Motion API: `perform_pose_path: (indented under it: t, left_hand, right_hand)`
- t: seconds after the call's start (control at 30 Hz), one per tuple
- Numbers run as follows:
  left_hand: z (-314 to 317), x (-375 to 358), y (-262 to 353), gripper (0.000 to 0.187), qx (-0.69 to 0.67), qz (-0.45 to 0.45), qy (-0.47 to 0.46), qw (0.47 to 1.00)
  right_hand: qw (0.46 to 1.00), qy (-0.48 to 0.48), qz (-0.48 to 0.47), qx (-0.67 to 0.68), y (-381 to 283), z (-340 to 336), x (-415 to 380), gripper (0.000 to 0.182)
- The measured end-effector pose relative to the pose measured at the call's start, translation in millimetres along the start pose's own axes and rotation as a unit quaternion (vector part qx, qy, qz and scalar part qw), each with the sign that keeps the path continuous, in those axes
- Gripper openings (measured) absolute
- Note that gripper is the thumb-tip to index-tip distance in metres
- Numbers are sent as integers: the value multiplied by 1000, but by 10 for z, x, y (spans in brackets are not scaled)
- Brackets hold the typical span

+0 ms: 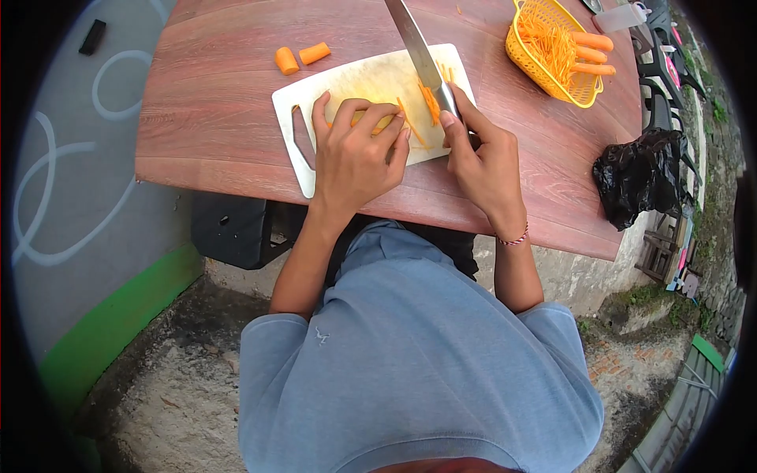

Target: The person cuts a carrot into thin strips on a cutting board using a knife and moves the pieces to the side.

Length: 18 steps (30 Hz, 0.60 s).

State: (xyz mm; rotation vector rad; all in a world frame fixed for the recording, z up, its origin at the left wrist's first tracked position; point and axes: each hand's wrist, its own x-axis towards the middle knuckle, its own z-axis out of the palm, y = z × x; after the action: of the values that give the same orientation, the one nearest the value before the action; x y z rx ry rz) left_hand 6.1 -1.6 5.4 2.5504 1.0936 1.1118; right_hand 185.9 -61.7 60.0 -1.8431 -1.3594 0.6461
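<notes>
My left hand (pixel 359 150) is closed over a piece of carrot (pixel 381 123) on the white cutting board (pixel 303 175), its fingers curled on top. In my right hand (pixel 485 162) is the handle of a large knife (pixel 419 49), whose blade points up and away over the board's far edge. Thin carrot strips (pixel 430 105) lie on the board beside the blade, and one loose strip lies between my two hands. Part of the carrot under my left fingers is hidden.
Two carrot chunks (pixel 300 57) lie beyond the board. A yellow basket (pixel 518 59) with shredded and whole carrots stands at the far right, near a clear bottle (pixel 620 18). A black plastic bag (pixel 640 175) hangs at the right edge of the wooden table (pixel 205 102).
</notes>
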Motion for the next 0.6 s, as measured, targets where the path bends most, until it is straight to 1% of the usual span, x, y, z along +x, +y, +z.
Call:
perform_pose_path:
  t: [0.1, 0.17, 0.27, 0.33, 0.4, 0.6]
  left_hand:
    - [0, -5, 4, 17, 2, 1, 0, 1000]
    - [2, -5, 2, 17, 2, 4, 2, 1000]
    - [5, -6, -3, 17, 4, 8, 3, 1000]
    - [9, -7, -2, 17, 5, 9, 2, 1000]
    - [10, -10, -3, 17, 1, 7, 2, 1000]
    - [24, -21, -21, 17, 0, 10, 8, 1000]
  right_hand:
    - [1000, -10, 2, 13, 1, -58, -142, 42]
    - [999, -30, 23, 29, 8, -62, -234, 42]
    - [998, -38, 9, 43, 15, -14, -331, 42]
    - [998, -49, 15, 34, 7, -2, -367, 43]
    - [998, -59, 2, 21, 44, 35, -391, 45]
    - [998, -57, 9, 18, 55, 71, -384, 45]
